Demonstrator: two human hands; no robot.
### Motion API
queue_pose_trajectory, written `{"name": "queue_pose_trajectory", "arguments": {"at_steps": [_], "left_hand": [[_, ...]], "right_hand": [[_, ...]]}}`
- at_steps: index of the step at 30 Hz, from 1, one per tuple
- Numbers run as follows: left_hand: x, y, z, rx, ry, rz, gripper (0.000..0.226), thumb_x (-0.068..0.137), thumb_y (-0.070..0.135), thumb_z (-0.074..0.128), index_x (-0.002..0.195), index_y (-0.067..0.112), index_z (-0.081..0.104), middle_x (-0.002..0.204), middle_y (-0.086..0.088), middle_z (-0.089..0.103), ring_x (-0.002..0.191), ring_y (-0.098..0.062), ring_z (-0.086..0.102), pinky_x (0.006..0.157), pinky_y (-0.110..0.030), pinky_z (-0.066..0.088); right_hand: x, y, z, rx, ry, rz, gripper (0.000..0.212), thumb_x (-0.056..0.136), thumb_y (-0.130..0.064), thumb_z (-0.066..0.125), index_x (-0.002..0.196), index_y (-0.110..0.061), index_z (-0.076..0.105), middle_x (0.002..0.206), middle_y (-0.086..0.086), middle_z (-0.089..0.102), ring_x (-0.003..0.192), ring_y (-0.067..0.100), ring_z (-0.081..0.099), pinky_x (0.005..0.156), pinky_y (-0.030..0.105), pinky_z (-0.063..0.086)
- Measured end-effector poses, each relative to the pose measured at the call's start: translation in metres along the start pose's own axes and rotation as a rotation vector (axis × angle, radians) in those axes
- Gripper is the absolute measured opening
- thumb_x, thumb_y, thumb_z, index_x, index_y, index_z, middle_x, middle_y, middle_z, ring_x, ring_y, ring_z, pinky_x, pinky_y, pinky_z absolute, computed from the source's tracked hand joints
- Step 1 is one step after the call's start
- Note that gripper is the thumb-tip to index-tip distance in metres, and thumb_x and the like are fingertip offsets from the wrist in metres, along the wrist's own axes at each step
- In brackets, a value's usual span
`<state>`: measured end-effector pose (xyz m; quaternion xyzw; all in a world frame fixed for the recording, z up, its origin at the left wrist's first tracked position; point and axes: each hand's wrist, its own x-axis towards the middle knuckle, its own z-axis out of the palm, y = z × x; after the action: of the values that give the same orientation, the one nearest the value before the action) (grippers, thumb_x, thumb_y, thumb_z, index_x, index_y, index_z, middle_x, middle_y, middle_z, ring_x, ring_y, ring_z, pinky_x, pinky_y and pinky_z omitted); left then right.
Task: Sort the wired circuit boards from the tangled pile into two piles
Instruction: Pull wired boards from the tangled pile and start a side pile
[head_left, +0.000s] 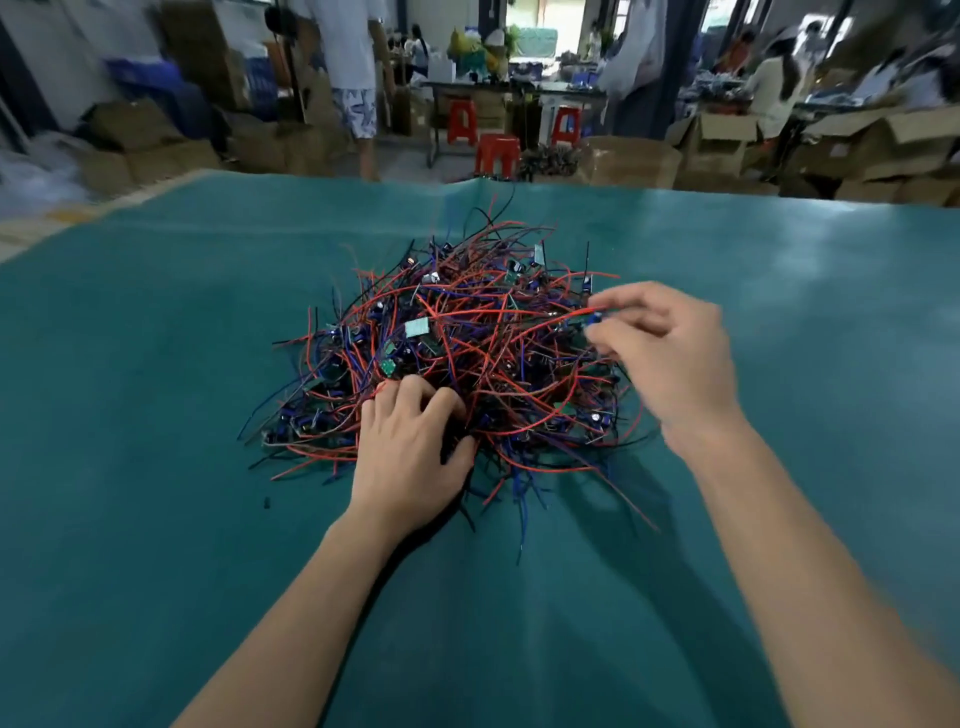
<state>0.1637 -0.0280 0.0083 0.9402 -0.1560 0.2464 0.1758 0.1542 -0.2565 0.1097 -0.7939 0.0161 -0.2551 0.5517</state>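
- Pile (467, 358) of wired boards sits mid worktop (156, 364), on teal mat; red, blue, black wires tangled thru it, small green boards showing here & there, e.g. one pale-green board (416, 327) near top centre.
- Only one pile seen; no sorted piles visible on the mat.
- L hand (410, 447) palm down on near edge of pile, fingers curled into the wires, thumb out to the right side. Grip looks closed round a bunch of wires, but what exactly is under the fingers is hidden.
- R hand (670, 353) raised at right side of pile, thumb & fingertips pinching a small blue part (596, 317) w/ a red wire (519, 332) trailing from it back into the pile. Grip closed on that piece; hand is blurred, so detail of the piece unclear.
- Loose wire ends stray off pile toward near side, onto mat.
- Tiny dark bit (267, 502) lies alone on mat, left of L wrist.
- Containers: open cardboard boxes (727, 140) on floor beyond worktop, right & left; contents can't be made out.
- Red stools (497, 154) by a far table; people standing & seated in bkgd, blurred.
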Motion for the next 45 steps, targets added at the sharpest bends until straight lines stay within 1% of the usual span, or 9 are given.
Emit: {"name": "queue_pose_trajectory", "arguments": {"at_steps": [5, 9, 12, 14, 16, 23, 31, 41, 45], "left_hand": [[-0.021, 0.020, -0.015, -0.184, 0.081, -0.097, 0.022, 0.083, 0.021, 0.065, 0.104, 0.017, 0.063, 0.103, -0.001, 0.052, 0.100, -0.026, 0.043, 0.090, -0.040, 0.040], [-0.051, 0.045, -0.030, -0.407, 0.216, 0.014, 0.010, 0.089, 0.021, 0.055, 0.095, 0.020, 0.062, 0.091, 0.012, 0.057, 0.088, -0.012, 0.051, 0.082, -0.020, 0.040], [-0.052, 0.065, -0.035, -1.009, 0.009, -0.245, 0.011, 0.095, 0.019, 0.061, 0.090, 0.020, 0.070, 0.077, 0.002, 0.070, 0.070, -0.013, 0.065, 0.065, -0.021, 0.051], [-0.048, 0.075, -0.041, -1.473, -0.245, -0.472, 0.023, 0.097, 0.029, 0.058, 0.092, 0.016, 0.076, 0.080, -0.010, 0.074, 0.066, -0.020, 0.068, 0.057, -0.024, 0.054], [-0.045, 0.074, -0.042, -1.642, -0.389, -0.599, 0.036, 0.087, 0.043, 0.059, 0.090, 0.013, 0.079, 0.087, -0.017, 0.074, 0.065, -0.020, 0.069, 0.055, -0.024, 0.055], [-0.050, 0.062, -0.035, -1.415, -0.377, -0.489, 0.009, 0.080, 0.013, 0.072, 0.080, 0.006, 0.076, 0.073, -0.018, 0.072, 0.060, -0.019, 0.069, 0.053, -0.021, 0.054], [-0.050, 0.069, -0.031, -1.138, -0.447, -0.437, 0.019, 0.098, 0.004, 0.056, 0.083, 0.005, 0.067, 0.066, -0.008, 0.070, 0.043, -0.016, 0.060, 0.035, -0.020, 0.040], [-0.052, 0.065, -0.034, -1.330, -0.565, -0.417, 0.010, 0.095, 0.007, 0.063, 0.088, 0.002, 0.065, 0.077, -0.017, 0.074, 0.065, -0.025, 0.073, 0.052, -0.026, 0.055], [-0.052, 0.061, -0.033, -1.266, -0.398, -0.446, 0.012, 0.092, 0.005, 0.066, 0.081, 0.005, 0.068, 0.071, -0.015, 0.072, 0.058, -0.023, 0.070, 0.043, -0.024, 0.049]], "right_hand": [[-0.033, -0.014, -0.063, 0.420, 0.236, 0.015, 0.018, 0.074, -0.006, 0.067, 0.084, -0.018, 0.077, 0.070, 0.002, 0.070, 0.057, 0.015, 0.063, 0.059, 0.024, 0.050], [-0.059, -0.005, -0.052, 0.832, -0.036, 0.254, 0.020, 0.069, -0.002, 0.063, 0.075, -0.015, 0.077, 0.074, 0.004, 0.070, 0.066, 0.014, 0.065, 0.056, 0.020, 0.049], [-0.079, 0.009, -0.023, 0.821, -0.333, 0.434, 0.019, 0.069, -0.004, 0.064, 0.080, -0.010, 0.079, 0.071, 0.011, 0.067, 0.061, 0.016, 0.058, 0.054, 0.022, 0.050], [-0.090, 0.020, -0.011, 0.683, -0.459, 0.384, 0.020, 0.074, -0.004, 0.064, 0.085, -0.010, 0.079, 0.071, 0.012, 0.068, 0.057, 0.017, 0.058, 0.055, 0.023, 0.051], [-0.094, 0.030, -0.007, 0.496, -0.500, 0.277, 0.019, 0.075, -0.007, 0.069, 0.089, -0.012, 0.080, 0.071, 0.009, 0.069, 0.058, 0.016, 0.059, 0.058, 0.025, 0.050], [-0.096, 0.041, -0.007, 0.466, -0.478, 0.262, 0.024, 0.075, 0.002, 0.081, 0.096, -0.010, 0.081, 0.081, 0.009, 0.072, 0.071, 0.017, 0.066, 0.066, 0.024, 0.055], [-0.101, 0.044, 0.005, 0.343, -0.388, 0.228, 0.011, 0.084, -0.008, 0.080, 0.088, -0.017, 0.082, 0.075, 0.005, 0.073, 0.065, 0.012, 0.063, 0.062, 0.023, 0.052], [-0.086, 0.038, -0.027, 0.236, -0.382, 0.224, 0.019, 0.087, -0.003, 0.075, 0.098, -0.017, 0.079, 0.074, 0.003, 0.069, 0.065, 0.014, 0.065, 0.062, 0.023, 0.053], [-0.041, 0.059, -0.133, -0.242, -0.165, 0.293, 0.026, 0.085, -0.007, 0.073, 0.092, -0.032, 0.077, 0.068, -0.003, 0.070, 0.057, 0.009, 0.061, 0.056, 0.024, 0.051]]}}
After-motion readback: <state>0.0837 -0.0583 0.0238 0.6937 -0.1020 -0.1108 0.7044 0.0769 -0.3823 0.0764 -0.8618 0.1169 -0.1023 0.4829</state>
